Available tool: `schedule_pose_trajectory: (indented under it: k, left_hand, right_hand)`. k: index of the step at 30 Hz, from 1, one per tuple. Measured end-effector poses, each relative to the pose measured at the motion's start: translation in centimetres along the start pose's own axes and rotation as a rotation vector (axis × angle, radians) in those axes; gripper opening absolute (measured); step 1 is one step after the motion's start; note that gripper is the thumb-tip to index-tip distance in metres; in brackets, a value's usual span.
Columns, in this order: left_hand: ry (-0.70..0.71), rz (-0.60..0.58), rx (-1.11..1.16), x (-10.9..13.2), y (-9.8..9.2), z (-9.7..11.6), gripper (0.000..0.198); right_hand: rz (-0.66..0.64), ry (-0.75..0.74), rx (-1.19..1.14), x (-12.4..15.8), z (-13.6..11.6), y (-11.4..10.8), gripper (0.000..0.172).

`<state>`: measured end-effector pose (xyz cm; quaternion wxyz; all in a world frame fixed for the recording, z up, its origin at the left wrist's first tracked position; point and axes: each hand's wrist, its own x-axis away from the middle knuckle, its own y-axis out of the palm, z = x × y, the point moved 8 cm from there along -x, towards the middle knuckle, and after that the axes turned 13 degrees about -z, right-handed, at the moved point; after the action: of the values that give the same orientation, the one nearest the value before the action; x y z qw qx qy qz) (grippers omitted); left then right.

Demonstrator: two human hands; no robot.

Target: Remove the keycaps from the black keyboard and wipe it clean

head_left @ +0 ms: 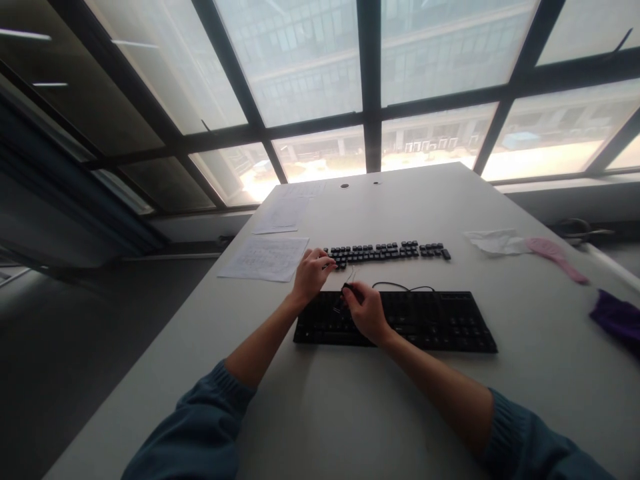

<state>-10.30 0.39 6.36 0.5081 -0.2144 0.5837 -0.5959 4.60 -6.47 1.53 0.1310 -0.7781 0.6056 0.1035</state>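
A black keyboard [440,320] lies on the white table in front of me, partly covered by my hands. Behind it, loose black keycaps [385,253] are laid out in rows like a keyboard layout. My left hand [311,272] is closed at the left end of these rows, with its fingertips against or just beside the end keycaps; what is between them is too small to tell. Over the left half of the keyboard, my right hand [369,312] is closed on a wire keycap puller [346,287] with a dark handle, its thin wire loops pointing away from me.
Printed sheets of paper [265,259] lie at the left. To the right are a crumpled white tissue [493,241], a pink long-handled object [553,253] and a purple cloth [617,317]. The keyboard's cable [393,285] loops behind it. Large windows [310,60] stand beyond the table.
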Motion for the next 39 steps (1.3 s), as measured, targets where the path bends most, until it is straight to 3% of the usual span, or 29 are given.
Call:
schedule_pose_trajectory:
  k: [4, 8, 11, 16, 21, 29, 33, 39]
  left_hand:
    - [-0.048, 0.009, 0.092, 3.7, -1.2, 1.7, 0.014]
    - [-0.08, -0.053, 0.185, 7.5, -0.3, 3.5, 0.021]
    - [-0.092, -0.096, 0.212, 9.0, 0.8, 4.0, 0.02]
    - [-0.09, -0.106, 0.213, 9.3, 1.8, 3.8, 0.021]
    - [-0.078, -0.108, 0.225, 9.4, 1.5, 4.1, 0.02]
    - [0.117, -0.334, 0.297, 8.9, 1.5, 6.4, 0.01]
    - [0.119, -0.339, 0.342, 8.5, 2.4, 6.1, 0.009]
    - [0.04, -0.243, 0.455, 8.9, 2.7, 5.2, 0.014]
  right_hand:
    - [0.091, -0.009, -0.073, -0.1, -0.4, -1.4, 0.021]
    - [-0.042, -0.044, 0.113, 0.1, -1.0, -1.1, 0.018]
    - [-0.106, -0.061, 0.243, 0.5, -1.0, -0.7, 0.019]
    - [-0.176, -0.065, 0.331, 0.5, -0.9, 0.1, 0.023]
    - [-0.274, -0.116, 0.356, 0.7, -1.6, 0.9, 0.022]
    - [-0.39, -0.285, 0.407, 2.1, -2.8, 2.3, 0.023]
    - [-0.329, -0.248, 0.326, 1.8, -2.6, 1.4, 0.02]
    - [-0.139, -0.101, 0.215, 1.2, -1.5, -0.6, 0.021]
